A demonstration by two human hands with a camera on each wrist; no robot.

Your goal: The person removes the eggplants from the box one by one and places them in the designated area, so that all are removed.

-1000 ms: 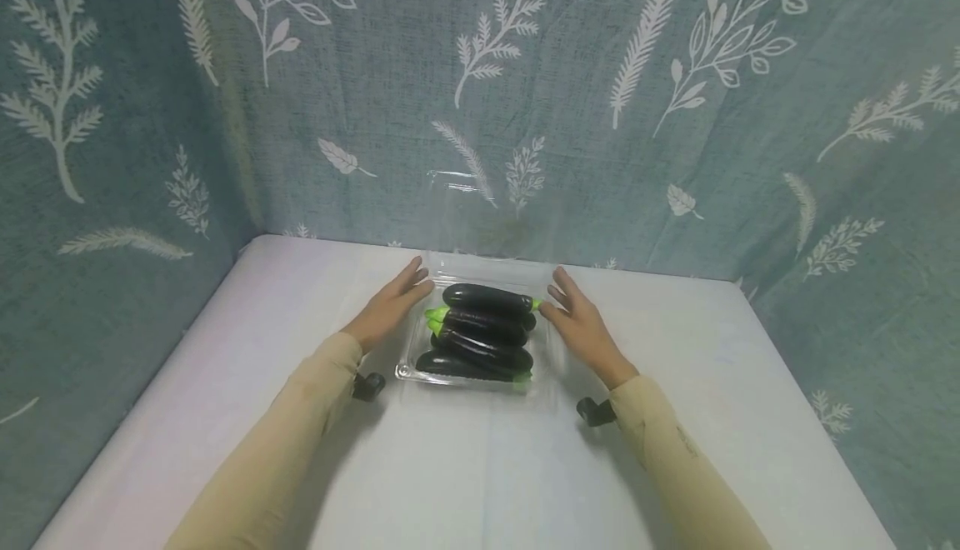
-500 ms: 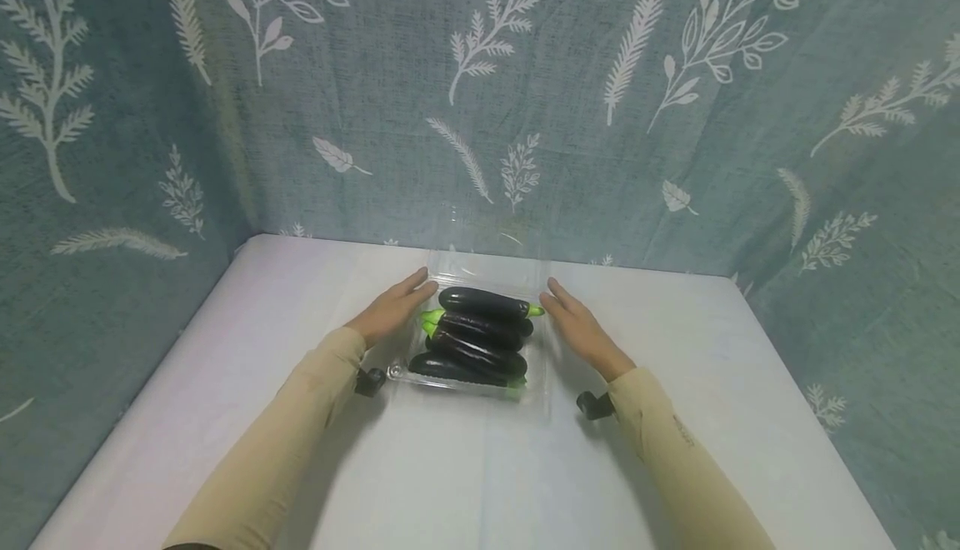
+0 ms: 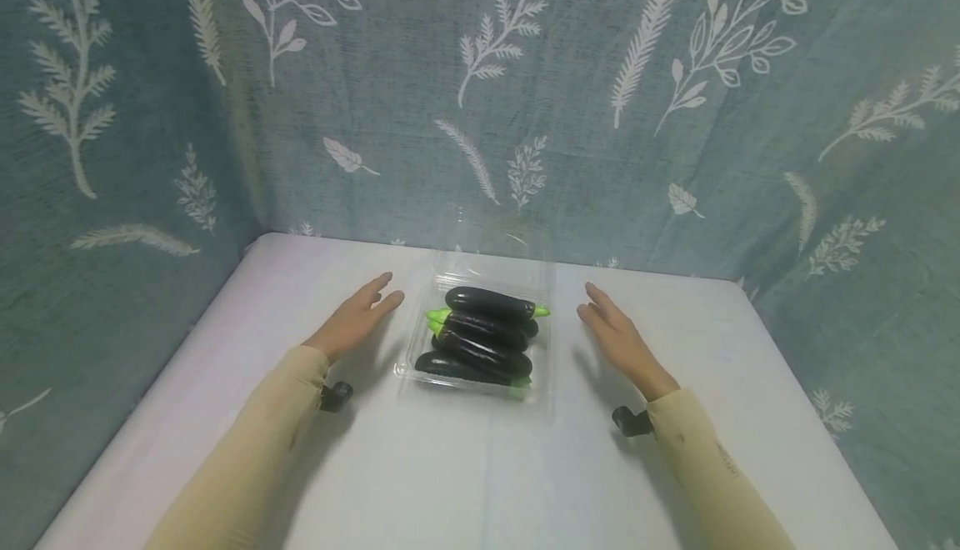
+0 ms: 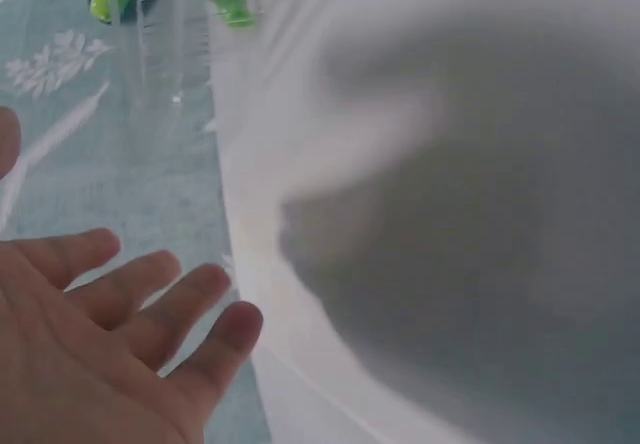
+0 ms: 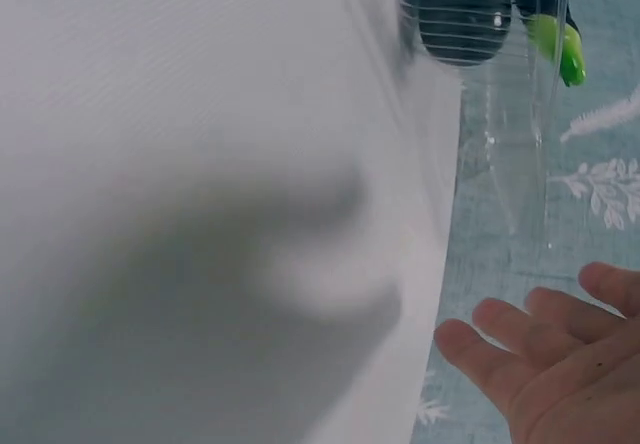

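Observation:
Several dark purple eggplants (image 3: 487, 329) with green stems lie side by side in a clear plastic clamshell box (image 3: 542, 383) at the middle of the table. Its see-through lid (image 3: 491, 262) stands raised at the back. To the left of the box, apart from it, my left hand (image 3: 356, 317) hovers with fingers extended and holds nothing. My right hand (image 3: 621, 337) is likewise apart on the right side, fingers loosely spread. Both wrist views show a bare palm, with part of the box and eggplant stems (image 5: 560, 49) near the top edge.
A white cloth covers the table (image 3: 450, 475). Blue-green curtains (image 3: 420, 58) with white leaf prints hang behind it and at both sides. Each wrist carries a small black camera mount (image 3: 336, 396).
The lid has tilted further back and dropped lower since the first frame. Both hands, which were at the box's sides, have let go and moved outward, away from it.

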